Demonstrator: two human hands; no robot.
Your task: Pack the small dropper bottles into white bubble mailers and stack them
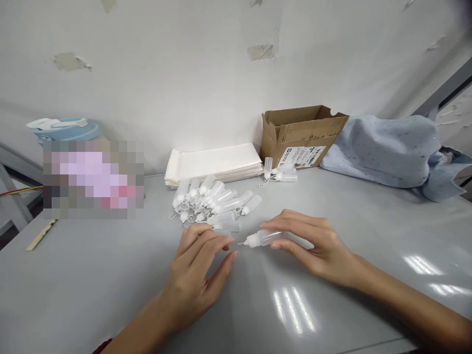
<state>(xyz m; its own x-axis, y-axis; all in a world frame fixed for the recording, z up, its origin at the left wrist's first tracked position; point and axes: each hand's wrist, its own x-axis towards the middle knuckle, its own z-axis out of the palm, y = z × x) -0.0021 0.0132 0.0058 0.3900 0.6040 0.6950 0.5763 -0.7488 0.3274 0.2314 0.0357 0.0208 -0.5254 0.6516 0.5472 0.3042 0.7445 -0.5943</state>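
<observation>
My right hand [313, 246] pinches a small clear plastic dropper bottle [263, 238], lying sideways just above the grey table [110, 285] with its needle tip pointing left. My left hand [201, 273] is curled with fingertips pinched together at the bottle's tip; whether they hold a small cap I cannot make out. Just beyond both hands lies a heap of several more small clear bottles [212, 201] with white caps.
A stack of white flat bags [216, 164] lies against the wall. An open cardboard box [300, 132] stands at the back right with a few bottles [282, 173] in front. Light-blue cloth [391, 147] lies at right. A blue container [66, 129] stands at left.
</observation>
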